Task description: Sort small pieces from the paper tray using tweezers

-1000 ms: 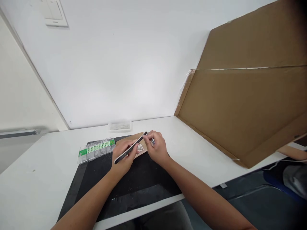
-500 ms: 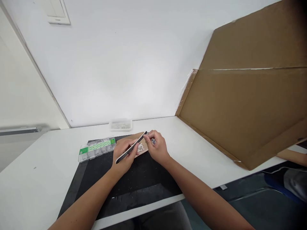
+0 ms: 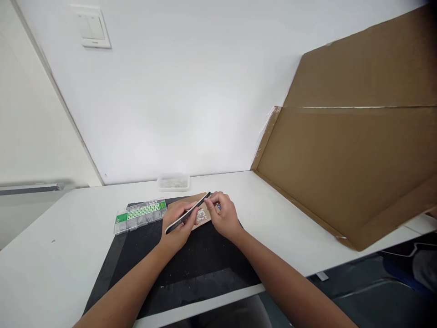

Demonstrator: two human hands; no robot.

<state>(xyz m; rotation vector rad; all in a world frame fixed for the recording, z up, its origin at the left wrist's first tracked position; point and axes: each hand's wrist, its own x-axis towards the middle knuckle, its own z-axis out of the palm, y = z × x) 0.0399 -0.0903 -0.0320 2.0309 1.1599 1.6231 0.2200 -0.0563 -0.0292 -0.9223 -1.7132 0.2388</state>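
Around the working spot, a black mat [image 3: 205, 259] covers the middle of the white desk [image 3: 58, 264], its near edge close to the desk's front. On the left, a flat clear case [image 3: 139, 216] with compartments and a green-and-white label overlaps the mat's far corner; behind it, near the wall [image 3: 180, 100], stands a shallow translucent tub [image 3: 173, 183] with pale contents that I cannot make out. To the right, a large folded cardboard sheet [image 3: 351, 159] rises beside the wall and screens off much of that side. A switch plate [image 3: 93, 28] sits high on the left

The slim dark strip [image 3: 188, 212], pale along its edge and rounded at its end, lies slantwise across the left hand [image 3: 175, 223], above the mat. The left grip is closed around it, thumb on one side and fingers on the other. The right hand [image 3: 223, 216] has a narrow grip, thumb and fingertips drawn together at the strip's far end; whether something small is pinched there, I cannot tell. Beneath both hands lies a smooth tan sheet [image 3: 195, 199], partly hidden by them, bearing a loose heap of small white pieces [image 3: 202, 215]
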